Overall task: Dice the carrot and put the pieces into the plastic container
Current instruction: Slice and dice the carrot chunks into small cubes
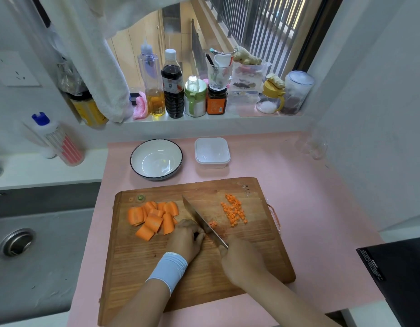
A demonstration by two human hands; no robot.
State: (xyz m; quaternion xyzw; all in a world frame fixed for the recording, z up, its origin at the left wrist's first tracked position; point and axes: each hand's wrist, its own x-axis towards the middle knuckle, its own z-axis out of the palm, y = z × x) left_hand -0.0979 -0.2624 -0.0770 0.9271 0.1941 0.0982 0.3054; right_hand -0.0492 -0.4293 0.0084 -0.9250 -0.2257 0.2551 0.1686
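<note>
Orange carrot slabs point(152, 218) lie left of the knife point(202, 220) on the wooden board point(197, 284), dice point(235, 210) right of it, plastic container point(212, 152) beyond; right hand point(242, 258) clamps round the knife, left hand point(186, 239) curls its fingers point(197, 234) beside it over something hidden (keep them tucked, cuts evenly spaced); bottle labels point(172, 85) are unreadable.

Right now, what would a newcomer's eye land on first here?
The bright orange carrot slabs heaped at the left of the wooden cutting board, and the scatter of small carrot dice at its right. Between them the right hand grips a knife, the left hand curled beside the blade; the plastic container stands behind the board.
</note>
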